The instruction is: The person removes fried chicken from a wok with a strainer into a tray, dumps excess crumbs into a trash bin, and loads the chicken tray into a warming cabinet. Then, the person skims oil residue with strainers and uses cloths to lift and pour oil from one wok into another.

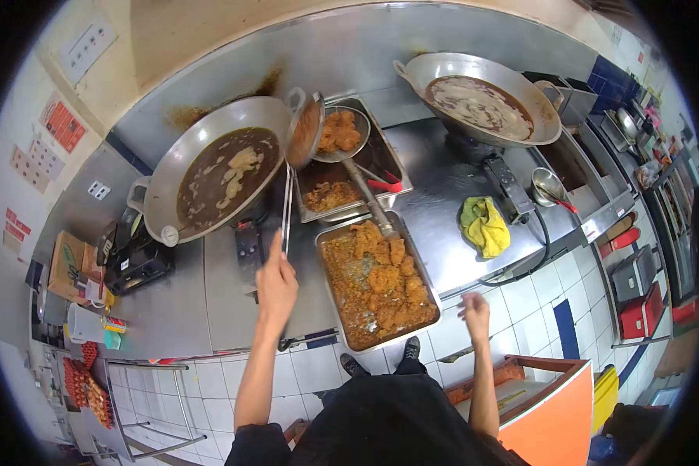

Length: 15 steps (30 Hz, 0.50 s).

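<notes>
The skimmer (pixel 306 132) is showing shiny metal, and the metal tray (pixel 427 277) is gleaming smooth around rough, crumbly fried pieces (pixel 387 278). The yellow cloth (pixel 485 226) is looking matt and creased, while the box (pixel 67 266), blurred near the edge, is seemingly showing dull cardboard.

Plain black top (pixel 388 427) with short sleeves (pixel 256 444), dark shoes (pixel 412 348) with pale detailing.

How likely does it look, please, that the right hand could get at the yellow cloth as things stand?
Probably yes: the right hand looks empty, and the yellow cloth lies uncovered on the steel counter, with nothing visible standing between them; a forward reach would likely do.
</notes>
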{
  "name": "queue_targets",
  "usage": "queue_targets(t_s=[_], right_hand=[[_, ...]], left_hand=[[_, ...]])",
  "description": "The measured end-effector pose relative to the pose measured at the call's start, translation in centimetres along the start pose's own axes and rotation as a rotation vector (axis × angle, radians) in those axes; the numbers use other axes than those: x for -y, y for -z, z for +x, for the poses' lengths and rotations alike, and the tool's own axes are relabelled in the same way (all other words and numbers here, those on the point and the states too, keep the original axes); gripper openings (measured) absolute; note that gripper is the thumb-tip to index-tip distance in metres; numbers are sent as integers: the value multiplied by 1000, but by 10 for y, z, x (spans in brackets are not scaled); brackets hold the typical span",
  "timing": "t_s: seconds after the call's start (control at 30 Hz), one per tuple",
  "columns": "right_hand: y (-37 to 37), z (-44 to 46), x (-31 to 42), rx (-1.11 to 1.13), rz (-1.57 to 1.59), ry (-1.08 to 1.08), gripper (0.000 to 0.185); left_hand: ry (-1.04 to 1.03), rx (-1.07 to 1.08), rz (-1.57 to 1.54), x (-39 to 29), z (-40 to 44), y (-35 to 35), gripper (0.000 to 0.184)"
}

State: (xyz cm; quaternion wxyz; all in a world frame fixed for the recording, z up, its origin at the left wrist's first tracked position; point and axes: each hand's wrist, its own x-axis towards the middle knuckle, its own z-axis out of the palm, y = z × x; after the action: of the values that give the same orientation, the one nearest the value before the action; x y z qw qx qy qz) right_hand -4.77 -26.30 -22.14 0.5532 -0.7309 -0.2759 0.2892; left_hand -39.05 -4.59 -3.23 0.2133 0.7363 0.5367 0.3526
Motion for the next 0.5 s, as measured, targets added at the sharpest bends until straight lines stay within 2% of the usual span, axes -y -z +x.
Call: queue_targets(t_s=[0.03,0.07,0.1,0.13,0.17,0.2,0.23,0.27,0.3,0.37,0.4,0.47,0.5], right_hand=[[3,-7,-13,7,-32,30,22],[5,-14,-26,35,-141,-17,23],[3,-21,-51,56,-89,-65,25],[-2,-32,-57,108,-64,-212,24],[-12,-38,-93,165,-108,-223,27],[-19,-48,-53,281,26,-478,33],[-31,-54,-72,399,255,-608,54],[-40,-58,-56,455,451,-716,69],[-50,-61,-35,403,588,-740,65],[-74,-56,-63,451,725,-691,50],[-70,-63,-65,462,724,-697,50],[-69,-60,-65,229,576,-490,36],[-57,-55,-44,121,629,-501,31]], left_hand=[[-9,24,149,17,-7,-24,47],[-32,51,245,31,-14,-45,48],[-50,77,341,37,-20,-60,49],[-46,81,350,34,-24,-68,49],[-9,138,400,29,-24,-74,49],[28,193,450,25,-24,-80,49],[26,194,458,19,-24,-84,49],[75,177,461,14,-25,-88,49],[128,158,462,10,-26,-92,48],[148,169,470,9,-18,-97,48],[161,188,478,10,-18,-96,47],[127,156,465,8,-20,-95,47],[100,135,447,9,-23,-94,47]])
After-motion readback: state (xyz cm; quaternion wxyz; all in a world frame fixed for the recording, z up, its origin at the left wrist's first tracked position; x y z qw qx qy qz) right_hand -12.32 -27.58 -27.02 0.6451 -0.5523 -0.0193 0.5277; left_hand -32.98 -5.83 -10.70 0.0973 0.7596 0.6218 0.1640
